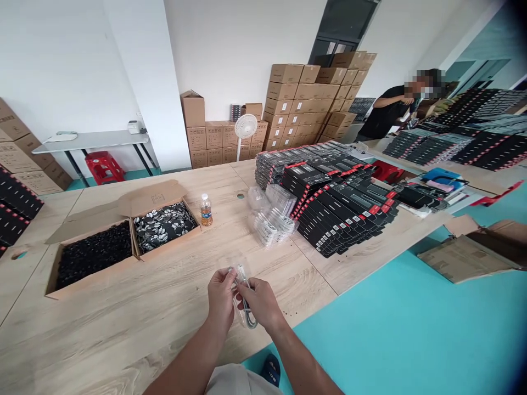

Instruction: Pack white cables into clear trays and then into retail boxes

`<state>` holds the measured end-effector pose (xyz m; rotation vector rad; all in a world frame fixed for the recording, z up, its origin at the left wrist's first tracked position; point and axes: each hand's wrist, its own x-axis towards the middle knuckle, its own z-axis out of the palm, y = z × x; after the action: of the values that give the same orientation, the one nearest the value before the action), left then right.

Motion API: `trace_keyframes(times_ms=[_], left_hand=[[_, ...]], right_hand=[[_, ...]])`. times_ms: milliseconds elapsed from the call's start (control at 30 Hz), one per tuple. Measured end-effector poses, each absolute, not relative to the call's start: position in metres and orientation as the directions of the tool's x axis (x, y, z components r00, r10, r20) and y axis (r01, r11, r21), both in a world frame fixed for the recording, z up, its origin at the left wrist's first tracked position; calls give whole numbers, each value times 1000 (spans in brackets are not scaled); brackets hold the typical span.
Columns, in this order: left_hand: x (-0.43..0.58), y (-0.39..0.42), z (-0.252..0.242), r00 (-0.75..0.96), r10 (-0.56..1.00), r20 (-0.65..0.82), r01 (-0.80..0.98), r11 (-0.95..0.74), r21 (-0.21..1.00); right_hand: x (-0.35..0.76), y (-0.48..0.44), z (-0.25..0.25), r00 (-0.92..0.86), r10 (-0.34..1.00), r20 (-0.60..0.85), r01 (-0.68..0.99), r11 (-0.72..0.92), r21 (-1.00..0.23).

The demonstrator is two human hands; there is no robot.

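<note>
Both my hands meet over the near edge of the wooden table [123,329]. My left hand [221,299] and my right hand [260,302] are closed on a clear plastic tray with a grey coiled cable [244,296] in it, held between them just above the tabletop. Beyond them lies a loose pile of clear plastic trays [272,216]. Further right are stacked rows of black and red retail boxes [341,206].
Two open cardboard boxes sit at left, one with black parts [94,253], one with black and white parts [163,225]. A small bottle [206,210] stands beside them. A person [391,109] works at a far table. Carton stacks [308,101] and a fan [245,127] line the wall.
</note>
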<state>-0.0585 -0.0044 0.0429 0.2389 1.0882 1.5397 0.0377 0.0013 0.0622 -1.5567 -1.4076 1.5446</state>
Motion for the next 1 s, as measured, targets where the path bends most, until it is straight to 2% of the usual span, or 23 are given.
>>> trace_keyframes(times_ms=[100,200,267,333,433,600,633,800,867,1000], left_hand=[[-61,0,43,-379,816,-436,-672,81,736],[-63,3,43,-369,815,-447,-672,98,734],[-64,4,43,-342,825,-449,-664,126,737],[-66,4,43,-334,828,-451,-655,141,742],[-69,3,45,-350,832,-431,-643,121,757],[-69,0,57,-395,863,-314,-592,22,805],[-68,-1,60,-401,867,-295,-584,6,812],[-64,-6,75,-292,912,-289,-650,32,759],[-63,-8,77,-233,929,-286,-678,55,733],[-63,-10,78,-173,934,-312,-716,99,691]], right_hand=[[39,0,66,-187,936,-299,528,-161,-834],[39,0,69,-189,969,-162,797,54,-601],[36,1,69,-198,967,-161,877,102,-469],[34,1,68,-209,961,-182,898,115,-424],[35,-3,67,-239,963,-125,877,159,-454],[43,-9,70,-231,952,203,869,295,-397],[45,-8,71,-205,947,246,859,295,-419],[56,0,75,-56,979,196,694,179,-697],[60,2,78,-51,979,199,666,182,-724],[63,0,82,-121,957,265,678,275,-682]])
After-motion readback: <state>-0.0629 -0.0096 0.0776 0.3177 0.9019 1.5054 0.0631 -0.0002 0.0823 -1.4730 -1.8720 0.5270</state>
